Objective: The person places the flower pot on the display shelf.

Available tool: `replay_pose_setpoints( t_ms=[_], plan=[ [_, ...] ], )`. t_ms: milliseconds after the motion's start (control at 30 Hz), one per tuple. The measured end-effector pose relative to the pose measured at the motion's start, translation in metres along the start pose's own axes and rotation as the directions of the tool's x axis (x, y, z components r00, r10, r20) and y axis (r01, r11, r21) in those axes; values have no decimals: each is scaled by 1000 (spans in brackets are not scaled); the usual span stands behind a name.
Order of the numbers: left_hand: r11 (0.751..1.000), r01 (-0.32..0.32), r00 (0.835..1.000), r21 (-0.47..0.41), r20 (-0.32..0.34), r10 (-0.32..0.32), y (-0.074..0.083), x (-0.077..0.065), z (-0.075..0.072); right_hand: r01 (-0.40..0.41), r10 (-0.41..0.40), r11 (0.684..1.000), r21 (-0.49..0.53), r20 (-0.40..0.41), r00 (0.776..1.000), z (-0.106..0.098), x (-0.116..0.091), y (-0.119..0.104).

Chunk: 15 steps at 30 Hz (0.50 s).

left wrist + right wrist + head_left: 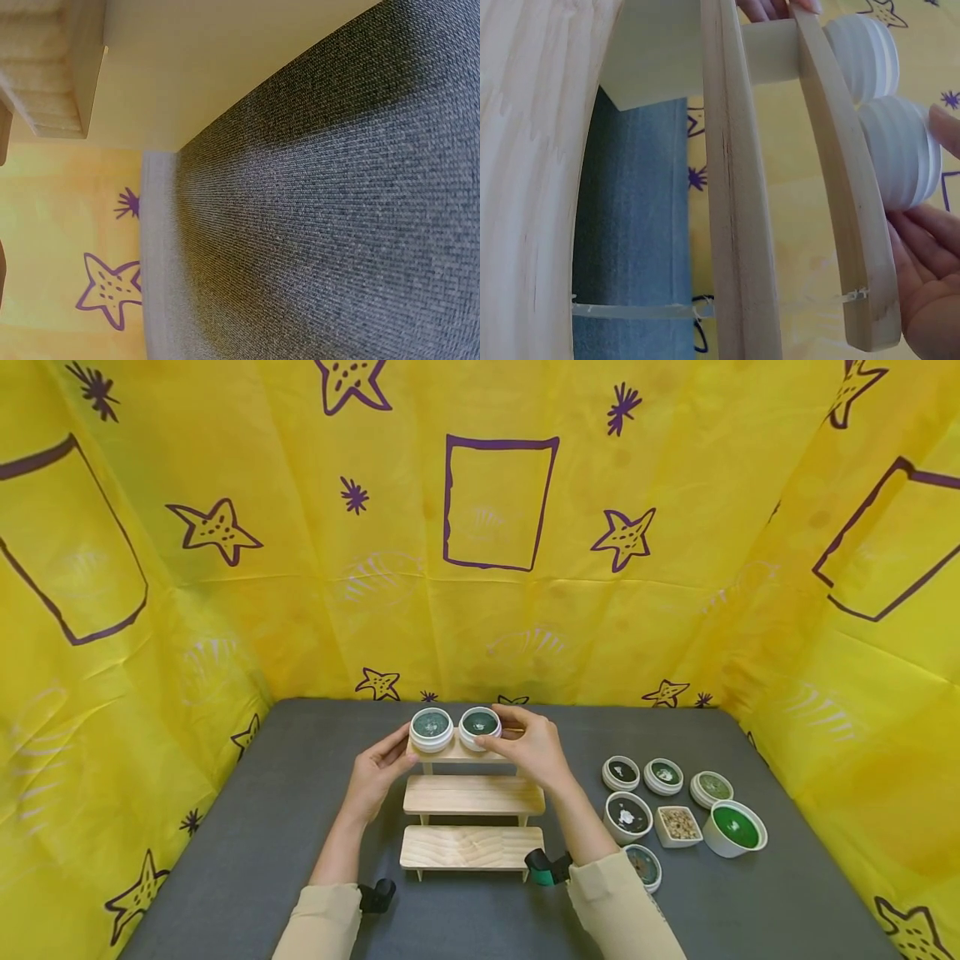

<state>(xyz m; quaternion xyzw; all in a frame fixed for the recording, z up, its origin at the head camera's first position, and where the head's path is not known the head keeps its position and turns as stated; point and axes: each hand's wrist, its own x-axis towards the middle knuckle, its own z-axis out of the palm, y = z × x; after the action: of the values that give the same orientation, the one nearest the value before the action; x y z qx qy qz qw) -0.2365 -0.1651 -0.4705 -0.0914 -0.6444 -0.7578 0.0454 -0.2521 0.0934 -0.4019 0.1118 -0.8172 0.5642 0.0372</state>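
A three-tier wooden stand (474, 795) stands in the middle of the table. On its top tier sit two white ribbed cups side by side: a left cup (431, 729) with grey-teal filling and a right cup (480, 728) with darker teal filling. My right hand (528, 747) holds the right cup between thumb and fingers; its thumb (946, 129) shows in the right wrist view. At the top tier's left end, my left hand (377, 774) grips the wood with thumb and fingers, close beside the left cup. The left wrist view shows mostly the stand's side panel (225, 52).
To the right are several white cups, one with green filling (735, 827), one with dark filling (628, 817), and a square dish of tan bits (678, 825). Another cup (645, 867) is partly behind my right sleeve. Yellow patterned cloth (480, 635) encloses the grey table (300, 793).
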Motion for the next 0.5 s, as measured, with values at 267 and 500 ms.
replay_pose_setpoints(
  t_ms=[267,500],
  plan=[
    [1000,-10,1000,5,-6,10,0,0,0,14,-14,1000,7,-12,1000,-10,-5,-2],
    [1000,5,1000,11,-2,-5,0,0,1,5,-5,1000,1,-30,1000,-25,-9,2]
  ],
)
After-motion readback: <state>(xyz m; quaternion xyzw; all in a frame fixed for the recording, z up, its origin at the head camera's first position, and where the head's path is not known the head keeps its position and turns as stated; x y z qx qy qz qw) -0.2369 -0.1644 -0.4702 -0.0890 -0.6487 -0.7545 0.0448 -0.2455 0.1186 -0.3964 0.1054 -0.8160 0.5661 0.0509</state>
